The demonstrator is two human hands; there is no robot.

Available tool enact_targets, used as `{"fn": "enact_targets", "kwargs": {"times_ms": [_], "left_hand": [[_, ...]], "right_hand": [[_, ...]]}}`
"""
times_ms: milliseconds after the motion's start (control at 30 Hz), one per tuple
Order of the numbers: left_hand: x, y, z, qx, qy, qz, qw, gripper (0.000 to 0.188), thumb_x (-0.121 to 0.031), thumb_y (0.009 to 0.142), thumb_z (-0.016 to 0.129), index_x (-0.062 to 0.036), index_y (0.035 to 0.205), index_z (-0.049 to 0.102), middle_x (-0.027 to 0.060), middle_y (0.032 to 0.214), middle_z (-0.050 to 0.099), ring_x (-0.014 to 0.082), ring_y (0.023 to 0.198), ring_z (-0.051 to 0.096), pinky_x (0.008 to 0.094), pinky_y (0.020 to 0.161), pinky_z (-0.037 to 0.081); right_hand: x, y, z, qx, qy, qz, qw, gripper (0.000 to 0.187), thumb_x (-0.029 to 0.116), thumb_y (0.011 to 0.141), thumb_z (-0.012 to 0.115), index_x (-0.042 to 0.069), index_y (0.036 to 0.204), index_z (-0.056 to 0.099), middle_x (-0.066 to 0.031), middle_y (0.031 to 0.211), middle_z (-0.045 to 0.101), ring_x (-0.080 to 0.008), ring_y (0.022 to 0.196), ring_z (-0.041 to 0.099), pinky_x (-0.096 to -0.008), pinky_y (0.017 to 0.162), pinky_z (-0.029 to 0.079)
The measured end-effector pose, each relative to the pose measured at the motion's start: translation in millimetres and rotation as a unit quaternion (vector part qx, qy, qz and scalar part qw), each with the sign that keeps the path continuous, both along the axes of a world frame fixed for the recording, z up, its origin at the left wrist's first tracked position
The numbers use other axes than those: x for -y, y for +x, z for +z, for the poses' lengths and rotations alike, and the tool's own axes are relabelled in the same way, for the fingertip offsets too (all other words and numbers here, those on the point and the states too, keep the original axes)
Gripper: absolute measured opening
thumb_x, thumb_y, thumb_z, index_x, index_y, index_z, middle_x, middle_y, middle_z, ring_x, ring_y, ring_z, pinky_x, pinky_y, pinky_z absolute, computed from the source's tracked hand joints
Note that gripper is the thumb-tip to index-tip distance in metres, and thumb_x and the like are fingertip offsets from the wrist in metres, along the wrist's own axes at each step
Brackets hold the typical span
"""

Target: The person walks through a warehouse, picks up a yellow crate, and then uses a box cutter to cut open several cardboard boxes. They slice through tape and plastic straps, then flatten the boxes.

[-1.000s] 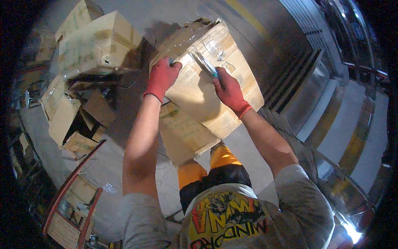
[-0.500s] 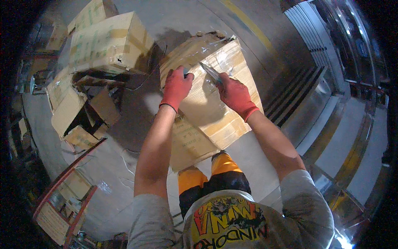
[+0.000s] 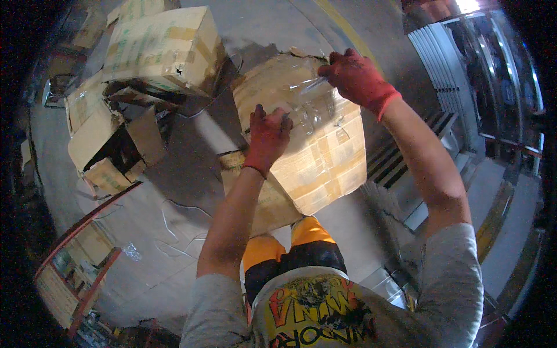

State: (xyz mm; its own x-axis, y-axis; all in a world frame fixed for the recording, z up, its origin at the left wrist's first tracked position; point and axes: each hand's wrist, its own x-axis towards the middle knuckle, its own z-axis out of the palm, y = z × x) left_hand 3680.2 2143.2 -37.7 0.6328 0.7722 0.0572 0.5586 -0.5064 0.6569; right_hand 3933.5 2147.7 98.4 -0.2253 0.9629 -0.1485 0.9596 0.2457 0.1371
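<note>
The taped cardboard box [image 3: 301, 139] sits at upper centre of the frame, on the floor [image 3: 174, 197]. The right hand [image 3: 357, 78], fingers closed on a small blade, has travelled from mid-box to its far edge, so the tape looks cut through. The left hand [image 3: 267, 133] presses flat, fingers spread, holding nothing. Opened cartons [image 3: 116, 139] lie at upper left.
</note>
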Motion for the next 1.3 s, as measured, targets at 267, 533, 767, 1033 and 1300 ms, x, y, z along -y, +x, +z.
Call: {"fn": "enact_targets", "kwargs": {"times_ms": [267,533,767,1033,1300], "left_hand": [[10,-2,-7,-0.023,-0.064,0.053,0.996,0.029,-0.030,0.091,0.062,-0.0101,0.112,0.061,0.0185,0.106,0.071,0.0551,0.128,0.045,0.0626,0.114,0.023],[15,1,-4,-0.030,0.053,0.067,0.996,0.036,-0.034,0.087,0.068,-0.0108,0.114,0.068,0.0158,0.105,0.068,0.0490,0.113,0.054,0.0585,0.107,0.032],[3,-8,4,-0.009,-0.085,0.018,0.996,0.047,-0.041,0.080,0.070,-0.0154,0.118,0.068,0.0117,0.116,0.070,0.0551,0.130,0.044,0.0618,0.116,0.019],[-3,-8,12,-0.026,-0.084,0.010,0.996,0.047,-0.039,0.078,0.069,-0.0148,0.118,0.068,0.0121,0.114,0.070,0.0500,0.121,0.051,0.0605,0.111,0.027],[-36,0,46,-0.185,-0.106,-0.067,0.975,0.041,-0.035,0.081,0.066,-0.0087,0.112,0.068,0.0253,0.105,0.070,0.0414,0.097,0.069,0.0495,0.087,0.053]], "right_hand": [[-47,-30,-4,0.108,-0.100,0.079,0.986,0.019,0.018,0.087,0.063,0.022,0.104,0.069,-0.0089,0.111,0.064,-0.0321,0.109,0.061,-0.0461,0.085,0.054],[-56,-29,-6,0.129,-0.118,0.061,0.983,0.021,0.022,0.088,0.063,0.023,0.107,0.069,-0.0067,0.115,0.064,-0.0343,0.113,0.059,-0.0493,0.088,0.052],[-48,9,21,0.121,-0.092,0.059,0.987,0.021,0.023,0.089,0.061,0.022,0.108,0.070,-0.0066,0.108,0.064,-0.0314,0.107,0.061,-0.0444,0.082,0.054],[-31,-8,4,0.089,-0.030,0.006,0.996,0.019,0.018,0.091,0.057,0.020,0.106,0.068,-0.0078,0.098,0.067,-0.0300,0.096,0.067,-0.0449,0.076,0.056],[172,-11,-25,-0.498,-0.109,-0.405,0.759,0.033,0.016,0.096,0.064,0.002,0.126,0.057,-0.0075,0.088,0.069,-0.0155,0.075,0.065,-0.0328,0.065,0.056]]}}
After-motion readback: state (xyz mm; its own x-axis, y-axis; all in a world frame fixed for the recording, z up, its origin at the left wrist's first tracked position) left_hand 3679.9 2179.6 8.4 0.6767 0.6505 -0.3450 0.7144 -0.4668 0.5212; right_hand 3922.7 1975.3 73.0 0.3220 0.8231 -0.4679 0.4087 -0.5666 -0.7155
